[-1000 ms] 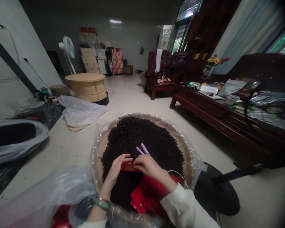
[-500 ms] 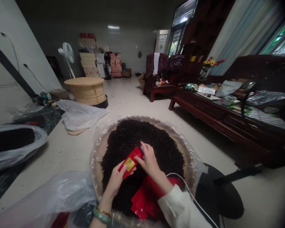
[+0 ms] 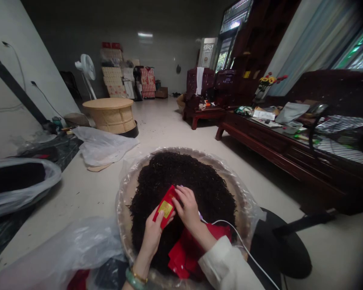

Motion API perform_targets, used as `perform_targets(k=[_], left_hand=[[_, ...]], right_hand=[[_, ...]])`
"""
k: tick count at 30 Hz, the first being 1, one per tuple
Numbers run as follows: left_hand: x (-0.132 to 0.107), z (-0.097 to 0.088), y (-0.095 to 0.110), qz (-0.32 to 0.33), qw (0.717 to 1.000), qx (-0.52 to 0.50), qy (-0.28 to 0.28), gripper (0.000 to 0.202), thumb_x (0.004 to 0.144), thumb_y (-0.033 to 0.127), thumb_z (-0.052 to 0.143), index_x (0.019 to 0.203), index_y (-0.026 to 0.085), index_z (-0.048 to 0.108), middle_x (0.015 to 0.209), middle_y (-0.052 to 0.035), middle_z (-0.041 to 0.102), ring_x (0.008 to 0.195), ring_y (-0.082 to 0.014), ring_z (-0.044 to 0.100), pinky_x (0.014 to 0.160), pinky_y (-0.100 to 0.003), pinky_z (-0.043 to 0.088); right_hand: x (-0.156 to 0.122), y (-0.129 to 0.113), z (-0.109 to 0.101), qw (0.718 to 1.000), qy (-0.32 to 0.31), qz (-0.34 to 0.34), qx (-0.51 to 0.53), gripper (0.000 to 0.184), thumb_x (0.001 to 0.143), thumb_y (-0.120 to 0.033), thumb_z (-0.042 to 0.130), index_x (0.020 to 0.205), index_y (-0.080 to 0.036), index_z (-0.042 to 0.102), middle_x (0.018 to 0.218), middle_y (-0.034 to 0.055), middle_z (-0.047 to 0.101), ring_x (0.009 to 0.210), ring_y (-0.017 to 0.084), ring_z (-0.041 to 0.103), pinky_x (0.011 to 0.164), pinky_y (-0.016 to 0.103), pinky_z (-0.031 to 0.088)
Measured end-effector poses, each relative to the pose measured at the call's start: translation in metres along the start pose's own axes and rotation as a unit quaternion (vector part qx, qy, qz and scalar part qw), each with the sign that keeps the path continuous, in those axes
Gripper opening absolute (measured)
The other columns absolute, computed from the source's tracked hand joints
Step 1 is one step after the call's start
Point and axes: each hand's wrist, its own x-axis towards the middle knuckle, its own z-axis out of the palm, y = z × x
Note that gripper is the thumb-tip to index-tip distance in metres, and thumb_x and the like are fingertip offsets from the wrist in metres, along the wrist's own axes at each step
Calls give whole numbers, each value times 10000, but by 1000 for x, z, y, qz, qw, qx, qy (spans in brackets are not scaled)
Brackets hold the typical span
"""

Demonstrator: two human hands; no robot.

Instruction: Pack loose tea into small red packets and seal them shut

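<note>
My left hand (image 3: 153, 231) grips a small red packet (image 3: 166, 206) with a gold label, its thumb lying over the lower part of the front. At the packet's upper end, my right hand (image 3: 187, 207) has its bent fingers pressed on the edge; the far side of the packet is hidden. Both hands are over a heap of dark, twisted dried leaves, like tea (image 3: 181, 169), in a round basket (image 3: 125, 201) lined with clear plastic. Several more red packets (image 3: 184, 251) lie on the leaves under my right forearm. A white cable (image 3: 234, 229) with a lavender end runs beside that arm.
Clear plastic sheeting (image 3: 78, 245) lies at the lower left, below another plastic-lined container of dark material (image 3: 18, 177). A black round base (image 3: 290, 245) stands right of the basket. Beyond are a wicker drum table (image 3: 109, 114), a fan (image 3: 87, 66) and a long dark wooden table (image 3: 260, 137).
The packet has turned a little more upright in my left hand. My right fingers have shifted slightly down and left along its upper end. The lavender cable end now shows beside my right wrist.
</note>
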Motion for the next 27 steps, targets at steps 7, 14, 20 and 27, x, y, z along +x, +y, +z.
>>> perform_targets(k=[7,14,20,27], left_hand=[[3,-6,1,-3,1000,22,-4,555,632,424,793,1084,130,661,1038,-140,730,944,-315,699,862,-481,557],[-1,-3,13,-19,999,-33,13,531,681,558,710,962,108,711,969,-159,747,1017,-323,667,881,-496,542],[2,-10,20,-48,999,2,-5,543,650,542,741,957,94,725,972,-162,747,960,-306,686,845,-446,560],[8,-12,25,-44,995,90,-4,668,576,626,743,991,103,726,916,-146,758,823,-281,712,661,-344,571]], right_hand=[[9,-5,-10,994,-39,-106,3,212,916,-139,450,770,-204,589,765,48,624,731,176,544,696,329,479],[7,-11,-20,971,-173,46,156,134,889,-202,500,882,-205,634,753,34,685,796,207,632,859,431,462],[18,-15,-29,804,-363,215,419,255,774,-442,677,880,-216,730,895,41,735,922,259,670,911,465,480],[9,-11,-21,763,-350,267,474,451,779,-584,617,1006,-207,714,979,70,723,928,246,667,935,458,465]])
